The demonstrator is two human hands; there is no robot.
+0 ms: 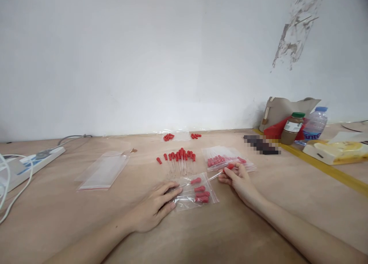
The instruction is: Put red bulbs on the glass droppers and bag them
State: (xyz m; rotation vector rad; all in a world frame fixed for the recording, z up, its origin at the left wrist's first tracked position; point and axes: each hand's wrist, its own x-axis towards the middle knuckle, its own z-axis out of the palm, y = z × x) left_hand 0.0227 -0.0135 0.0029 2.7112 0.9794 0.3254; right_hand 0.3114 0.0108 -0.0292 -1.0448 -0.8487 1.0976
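My right hand (236, 179) pinches a glass dropper (229, 167) by its red rubber bulb; its tube points left toward the mouth of a clear zip bag (212, 195). Inside that bag lie several droppers, red bulbs on the right. My left hand (155, 204) lies on the bag's left end, fingers stretched and apart, resting on the plastic. Just beyond the bag is a group of loose droppers (181, 156), bulbs facing the wall. Behind my right hand sits a filled zip bag of droppers (221, 153).
Flat clear bags (105, 170) lie left, near a white power strip (37, 162) with cables. Small red bulbs (168, 137) lie by the wall. At right, beyond yellow tape (330, 172), stand a green-capped jar (293, 130), a water bottle (315, 124) and a tissue pack (335, 151).
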